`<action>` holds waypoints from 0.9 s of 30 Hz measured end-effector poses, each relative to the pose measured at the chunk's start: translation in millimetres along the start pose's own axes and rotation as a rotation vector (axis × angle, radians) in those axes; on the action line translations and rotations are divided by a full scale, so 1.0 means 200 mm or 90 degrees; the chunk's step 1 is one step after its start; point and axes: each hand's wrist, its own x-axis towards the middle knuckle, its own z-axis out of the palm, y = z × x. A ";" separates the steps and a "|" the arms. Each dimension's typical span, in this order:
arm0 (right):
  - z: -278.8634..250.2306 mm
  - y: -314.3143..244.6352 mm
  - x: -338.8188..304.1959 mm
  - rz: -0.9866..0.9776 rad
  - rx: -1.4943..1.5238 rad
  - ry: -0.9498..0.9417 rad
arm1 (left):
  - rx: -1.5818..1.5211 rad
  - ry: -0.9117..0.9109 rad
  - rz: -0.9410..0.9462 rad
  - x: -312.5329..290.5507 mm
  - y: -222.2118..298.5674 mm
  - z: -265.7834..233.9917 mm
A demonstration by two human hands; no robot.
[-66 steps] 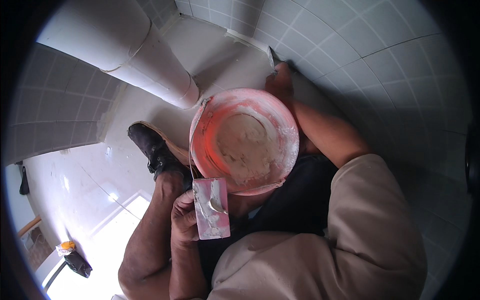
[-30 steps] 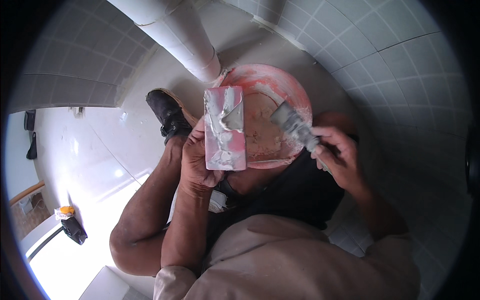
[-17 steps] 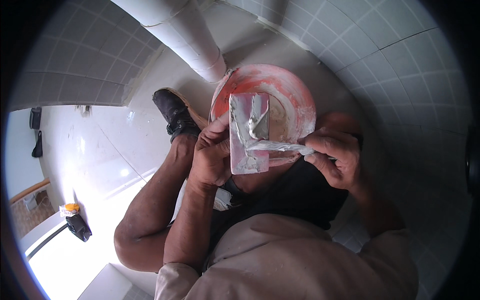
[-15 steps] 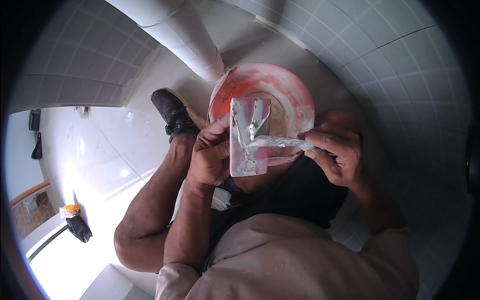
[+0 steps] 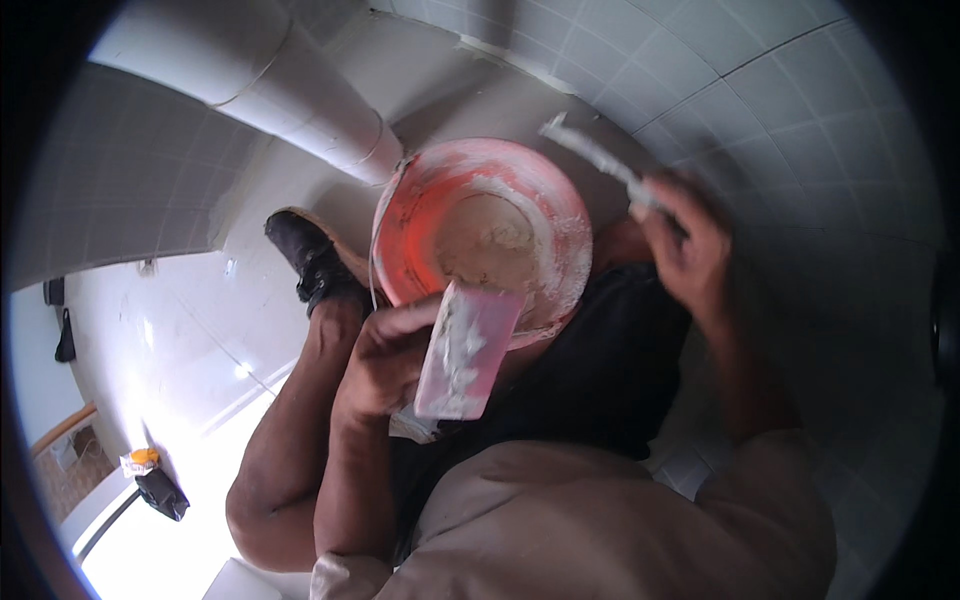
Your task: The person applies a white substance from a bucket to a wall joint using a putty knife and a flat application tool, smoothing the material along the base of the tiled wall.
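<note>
My left hand [image 5: 383, 365] is closed on a pink rectangular board [image 5: 494, 335], its fingers along the left edge. White paste is smeared down the board's left side, and the board tilts over the bucket's near rim. My right hand [image 5: 692, 245] is closed round the end of a thin scraper [image 5: 597, 157] coated in white paste. That scraper is raised, apart from the board, and points up and left beside the tiled wall. Between my legs stands a red bucket [image 5: 392, 250] with paste-streaked walls and pale, wet paste [image 5: 488, 238] in its bottom.
A thick white pipe [image 5: 290, 105] comes down close behind the bucket. Grey tiled walls [image 5: 770, 110] rise at the right and at the left. My black shoe [image 5: 300, 250] rests on the floor left of the bucket. A black bag [image 5: 162, 494] lies in bright light at lower left.
My right hand has lifted the scraper off the board and swung it up toward the right wall. My left hand has lowered and tilted the board, uncovering the bucket's inside.
</note>
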 end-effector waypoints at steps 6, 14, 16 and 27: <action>-0.01 0.70 0.05 0.043 -0.032 -0.131 | -0.054 0.069 -0.014 -0.20 -0.07 -0.01; 0.23 0.96 0.00 0.012 -0.143 -0.238 | -0.062 0.251 0.079 -0.41 -0.10 0.01; 0.27 0.96 0.02 0.014 -0.144 -0.220 | -0.029 0.257 0.078 -0.41 -0.09 0.01; 0.38 0.98 0.03 0.125 -0.304 -0.203 | -0.049 0.306 0.075 -0.34 -0.10 -0.01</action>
